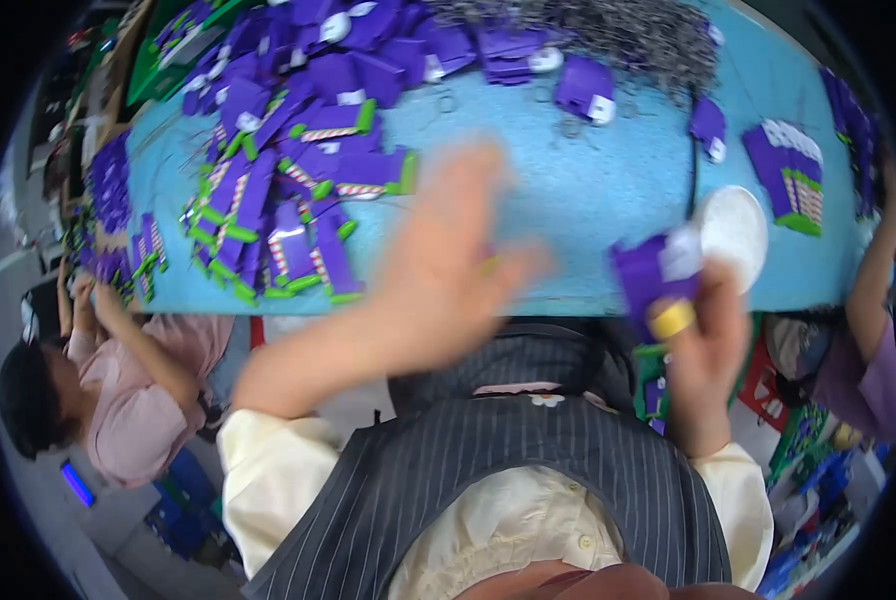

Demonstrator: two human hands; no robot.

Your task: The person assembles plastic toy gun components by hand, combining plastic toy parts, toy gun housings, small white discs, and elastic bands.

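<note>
My right hand (708,355), with a yellow band around one finger, pinches a purple flat piece (643,280) with a white end just over the table's near edge. The piece is slightly blurred. Right behind these fingers is a white round dish (736,235). My left hand (453,235) is over the table to the left, smeared by motion, with its fingers stretched out and the thumb apart. No held thing shows in it. Beside it spreads a heap of purple pieces (333,265) with green ends and red-and-white striped bands.
A tangled heap of grey metal wire rings (618,40) covers the far part of the blue table (568,180). Single purple pieces (585,88) lie near it. A fanned stack (788,180) sits at right. Co-workers (133,400) are at both sides. A green bin (173,65) stands far left.
</note>
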